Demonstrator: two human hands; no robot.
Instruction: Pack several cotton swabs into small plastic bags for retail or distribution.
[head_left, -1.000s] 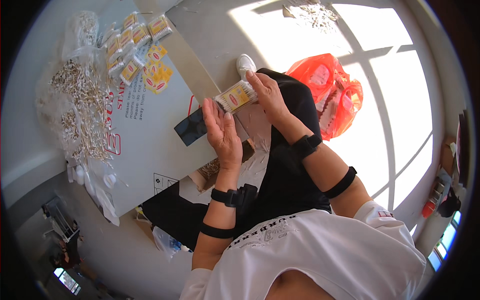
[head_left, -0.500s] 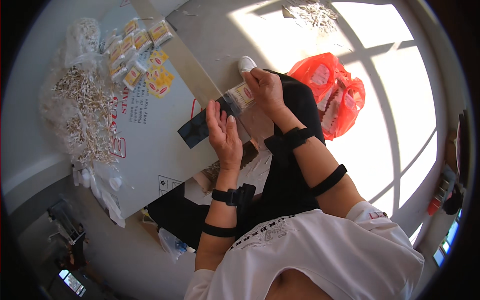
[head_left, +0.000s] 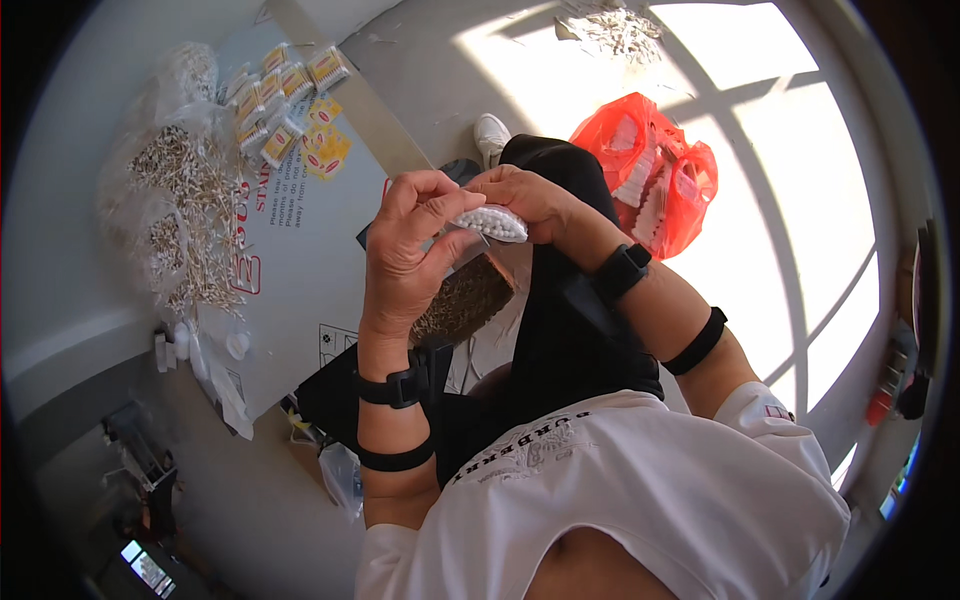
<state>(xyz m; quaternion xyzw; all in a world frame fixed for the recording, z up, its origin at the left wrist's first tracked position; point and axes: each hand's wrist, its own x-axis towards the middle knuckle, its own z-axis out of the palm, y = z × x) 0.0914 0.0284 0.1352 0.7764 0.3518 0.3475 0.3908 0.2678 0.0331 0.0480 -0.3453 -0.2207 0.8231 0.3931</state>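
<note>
Both hands meet over my lap around a small clear pack of cotton swabs [head_left: 492, 224], its white tips facing up toward me. My right hand [head_left: 537, 203] grips the pack from its far right side. With thumb and index finger pinched, my left hand [head_left: 408, 245] holds the pack's left end, where clear plastic film shows. To the left on the grey-white table [head_left: 300, 290] lie several filled swab packs [head_left: 272, 95] and yellow printed cards [head_left: 326, 152]. A large heap of loose cotton swabs [head_left: 200, 210] spills from clear plastic bags beside them.
An open box of loose swabs [head_left: 465, 305] stands below the table edge by my knee. A red plastic bag [head_left: 690, 205] with white packs sits on the sunlit floor to the right. Swabs lie scattered on the floor [head_left: 615, 30] at the back.
My left hand has risen from the table's edge and closed on the pack's end. My right hand has brought the pack nearer and turned it, so the swab tips now show.
</note>
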